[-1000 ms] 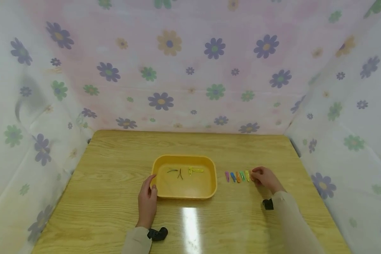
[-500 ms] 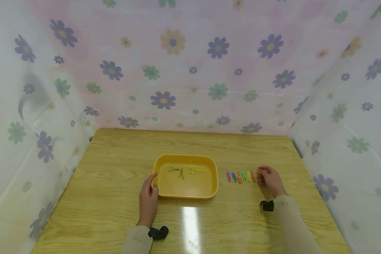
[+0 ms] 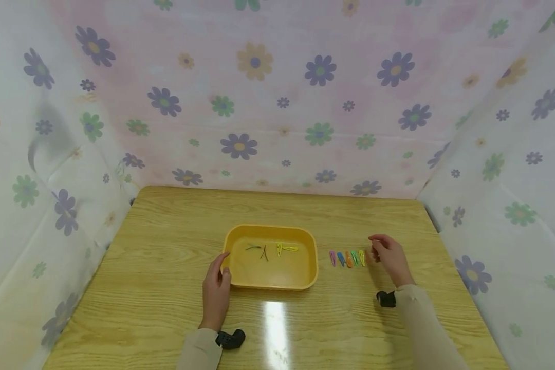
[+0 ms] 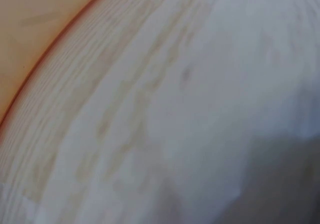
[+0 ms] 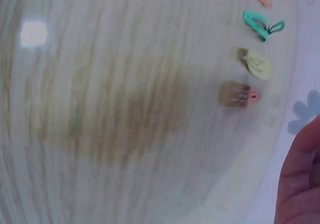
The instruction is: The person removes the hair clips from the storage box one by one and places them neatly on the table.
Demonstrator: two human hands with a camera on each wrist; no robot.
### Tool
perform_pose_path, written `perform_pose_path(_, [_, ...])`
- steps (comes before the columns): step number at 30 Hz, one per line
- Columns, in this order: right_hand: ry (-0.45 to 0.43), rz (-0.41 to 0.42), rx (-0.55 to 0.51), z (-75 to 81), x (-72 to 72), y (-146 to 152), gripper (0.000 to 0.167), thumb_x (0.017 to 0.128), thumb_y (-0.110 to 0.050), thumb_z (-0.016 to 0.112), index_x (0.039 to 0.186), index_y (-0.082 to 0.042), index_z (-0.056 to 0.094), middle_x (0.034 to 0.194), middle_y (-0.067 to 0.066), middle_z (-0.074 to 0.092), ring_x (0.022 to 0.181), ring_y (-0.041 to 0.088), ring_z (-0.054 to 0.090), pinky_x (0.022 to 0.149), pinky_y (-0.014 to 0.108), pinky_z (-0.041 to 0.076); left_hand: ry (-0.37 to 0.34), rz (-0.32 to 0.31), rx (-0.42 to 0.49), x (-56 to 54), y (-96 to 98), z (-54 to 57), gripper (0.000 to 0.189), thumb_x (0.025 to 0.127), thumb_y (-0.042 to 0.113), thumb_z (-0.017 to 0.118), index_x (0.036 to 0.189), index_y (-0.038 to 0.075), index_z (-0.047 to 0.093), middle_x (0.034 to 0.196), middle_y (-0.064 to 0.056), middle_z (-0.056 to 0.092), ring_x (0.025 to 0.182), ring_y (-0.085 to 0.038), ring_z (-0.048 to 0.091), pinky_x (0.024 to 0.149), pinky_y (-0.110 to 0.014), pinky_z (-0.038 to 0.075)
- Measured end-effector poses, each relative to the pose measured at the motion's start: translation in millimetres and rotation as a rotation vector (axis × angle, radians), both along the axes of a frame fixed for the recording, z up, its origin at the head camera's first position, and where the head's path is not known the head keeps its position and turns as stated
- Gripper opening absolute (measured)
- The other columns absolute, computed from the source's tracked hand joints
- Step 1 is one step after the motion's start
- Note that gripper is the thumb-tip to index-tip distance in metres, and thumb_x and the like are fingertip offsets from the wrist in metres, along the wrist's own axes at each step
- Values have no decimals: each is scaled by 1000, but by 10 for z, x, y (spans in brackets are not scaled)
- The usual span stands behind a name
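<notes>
My left hand (image 3: pixel 216 295) grips the left wall of a yellow plastic tray (image 3: pixel 268 275), with fingers and thumb at its rim. Inside lie yellow snap hair clips (image 3: pixel 288 248), a dark green one (image 3: pixel 253 247) and a brown one (image 3: pixel 264 253). Right of the tray runs a row of snap hair clips: pink (image 3: pixel 333 258), blue (image 3: pixel 341 259), orange (image 3: pixel 349 259), green (image 3: pixel 355 258), yellow (image 3: pixel 362 258) and a reddish-brown one at the end. My right hand (image 3: pixel 393 262) hovers at that end, fingers bent. In the right wrist view the reddish clip (image 5: pixel 253 96) lies apart from the fingers.
The wooden table (image 3: pixel 176 216) carries everything. A flowered cloth (image 3: pixel 282 128) hangs behind it and along both sides. Black wrist cameras (image 3: pixel 231 339) sit on both wrists. The left wrist view is blurred.
My right hand first drew away from the reddish-brown clip at the row's end, then shifted slightly left and up over it. My left hand stays at the tray.
</notes>
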State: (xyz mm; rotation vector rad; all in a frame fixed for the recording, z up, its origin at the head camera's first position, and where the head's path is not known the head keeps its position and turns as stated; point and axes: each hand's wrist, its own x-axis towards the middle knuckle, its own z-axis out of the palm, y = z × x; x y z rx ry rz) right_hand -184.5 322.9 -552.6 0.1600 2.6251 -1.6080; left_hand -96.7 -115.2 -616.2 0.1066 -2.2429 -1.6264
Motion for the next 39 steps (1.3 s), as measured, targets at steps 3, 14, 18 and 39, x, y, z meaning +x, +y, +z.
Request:
perform_pose_path(3, [4,46,47,37,7,-54,38,96,-28,39,119,-1,50,91,25,53,73,29,52,63,41,48,-9,2,-5,8,2,8,34,94,24,41,126,27,49,129,14,43,121,-6,36,92,-32,37])
perform_pose_path(14, [-67,249,151,166,43,-318,39,94,-33,42,120,-5,50,95,18,56,77,34,55,65,45,46,-8,-6,4,15,6,13,34,94,23,42,127,23,50,129,12,43,120,-8,38,89,-29,38])
perform_pose_path(18, [-54,307,138,211,65,-481,38,94,-32,43,118,-4,51,95,19,57,77,34,55,65,45,46,-9,-9,16,7,2,13,34,94,23,42,127,23,50,128,15,43,120,-6,37,91,-25,36])
perform_pose_path(39, [151,478,175,337,274,-1518,18,92,-19,49,104,-13,60,88,8,60,73,20,58,61,27,47,-13,-4,20,5,3,14,33,94,23,42,126,22,50,128,12,43,119,-8,39,90,-28,38])
